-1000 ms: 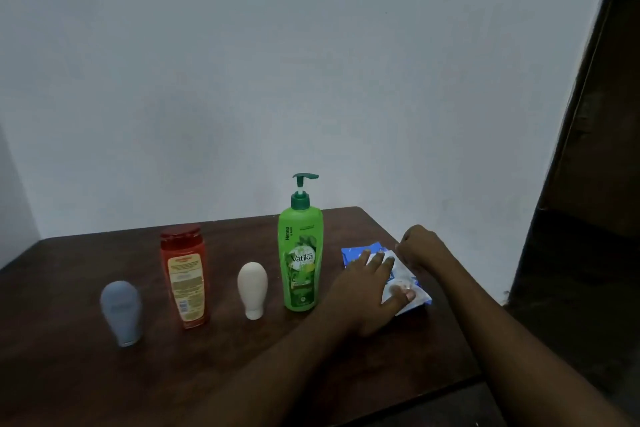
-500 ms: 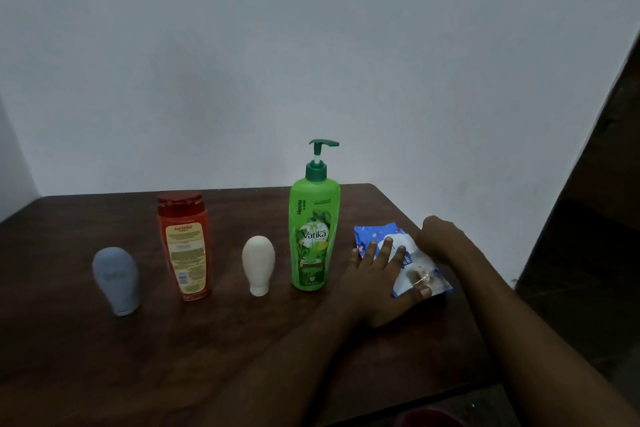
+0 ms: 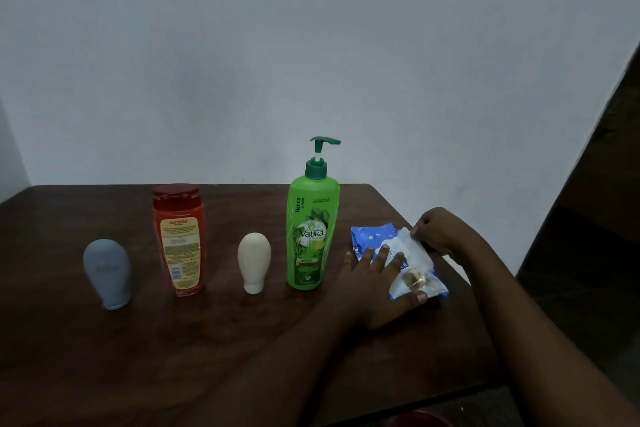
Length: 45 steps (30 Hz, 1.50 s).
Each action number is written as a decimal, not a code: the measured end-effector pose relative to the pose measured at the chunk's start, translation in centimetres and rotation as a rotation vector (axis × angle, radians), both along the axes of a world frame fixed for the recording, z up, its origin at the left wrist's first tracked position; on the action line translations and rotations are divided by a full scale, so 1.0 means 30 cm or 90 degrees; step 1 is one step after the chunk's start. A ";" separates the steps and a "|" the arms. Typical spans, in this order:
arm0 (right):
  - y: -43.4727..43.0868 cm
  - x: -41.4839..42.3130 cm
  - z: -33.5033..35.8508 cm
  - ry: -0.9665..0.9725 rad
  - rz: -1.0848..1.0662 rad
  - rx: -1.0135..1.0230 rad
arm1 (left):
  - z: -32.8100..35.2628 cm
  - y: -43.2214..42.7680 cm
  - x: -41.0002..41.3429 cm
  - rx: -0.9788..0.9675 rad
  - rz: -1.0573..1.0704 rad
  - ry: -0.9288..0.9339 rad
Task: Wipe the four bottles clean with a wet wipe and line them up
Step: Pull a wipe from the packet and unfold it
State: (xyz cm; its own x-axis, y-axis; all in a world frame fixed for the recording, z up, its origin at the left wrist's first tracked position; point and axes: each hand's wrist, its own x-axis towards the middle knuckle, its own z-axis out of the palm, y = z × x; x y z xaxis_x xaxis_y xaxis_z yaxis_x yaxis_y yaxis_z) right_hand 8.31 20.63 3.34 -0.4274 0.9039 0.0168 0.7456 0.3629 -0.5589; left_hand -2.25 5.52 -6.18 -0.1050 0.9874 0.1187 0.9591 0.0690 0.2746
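Several bottles stand in a row on the dark wooden table (image 3: 173, 357): a small grey-blue bottle (image 3: 107, 272) at the left, a red shampoo bottle (image 3: 180, 239), a small cream bottle (image 3: 254, 262), and a tall green pump bottle (image 3: 312, 230). To the right of them lies a blue wet-wipe pack (image 3: 372, 239). My left hand (image 3: 375, 284) lies flat on the pack with its fingers spread, pressing it down. My right hand (image 3: 438, 230) pinches the white flap or wipe (image 3: 414, 250) at the pack's top.
The table's right edge runs close beside the pack, with a dark doorway and floor beyond it. A plain pale wall stands behind the table. Something red shows at the bottom edge (image 3: 415, 419), below the table's front.
The camera view has shifted left and down a little. My right hand has drawn the white flap or wipe up from the pack; my left hand stays flat on it.
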 end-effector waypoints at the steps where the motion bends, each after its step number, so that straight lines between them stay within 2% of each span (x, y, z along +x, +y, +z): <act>1: -0.002 0.005 0.006 0.010 0.002 0.003 | 0.003 -0.001 0.001 -0.001 -0.001 -0.002; 8: -0.028 0.020 0.048 0.061 0.007 0.054 | 0.009 -0.005 -0.005 -0.022 0.000 0.001; 14: -0.077 0.077 0.177 0.152 0.030 0.106 | 0.016 -0.005 0.003 -0.027 -0.008 0.001; 20: -0.185 0.119 0.300 0.239 0.085 0.067 | 0.018 -0.015 0.003 -0.023 -0.004 -0.006; 25: -0.275 0.133 0.345 0.321 0.116 0.000 | 0.038 -0.057 0.012 0.093 0.005 -0.095; 27: -0.309 0.144 0.357 0.372 0.133 -0.033 | 0.093 -0.095 0.040 0.138 0.035 -0.217; 28: -0.326 0.151 0.355 0.401 0.145 -0.057 | 0.146 -0.126 0.072 0.168 0.071 -0.370; 29: -0.344 0.160 0.351 0.432 0.160 -0.085 | 0.185 -0.149 0.104 0.195 0.139 -0.601; 30: -0.360 0.169 0.343 0.467 0.173 -0.114 | 0.216 -0.166 0.134 0.203 0.179 -0.862; 31: -0.378 0.179 0.334 0.506 0.182 -0.144 | 0.248 -0.191 0.163 0.206 0.192 -1.075; 32: -0.399 0.188 0.322 0.548 0.187 -0.175 | 0.280 -0.211 0.184 0.185 0.198 -1.235; 33: -0.423 0.196 0.309 0.586 0.190 -0.206 | 0.303 -0.241 0.203 0.160 0.188 -1.338; 34: -0.451 0.203 0.294 0.615 0.193 -0.233 | 0.321 -0.272 0.213 0.149 0.178 -1.390; 36: -0.507 0.214 0.266 0.659 0.190 -0.279 | 0.368 -0.346 0.231 0.181 0.154 -1.406; 39: -0.590 0.219 0.230 0.708 0.169 -0.321 | 0.424 -0.449 0.241 0.217 0.134 -1.379; 45: -0.715 0.170 0.211 0.737 0.144 -0.367 | 0.439 -0.576 0.203 0.250 0.232 -1.319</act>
State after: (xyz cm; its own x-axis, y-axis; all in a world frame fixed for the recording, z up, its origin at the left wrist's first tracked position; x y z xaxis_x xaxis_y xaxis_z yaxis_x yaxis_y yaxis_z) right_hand 13.40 -0.82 9.69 -0.5680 0.8155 0.1109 -0.3131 -0.0895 -0.9455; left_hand 3.85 -11.76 7.00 -0.4518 0.8571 -0.2476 -0.7064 -0.1742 0.6861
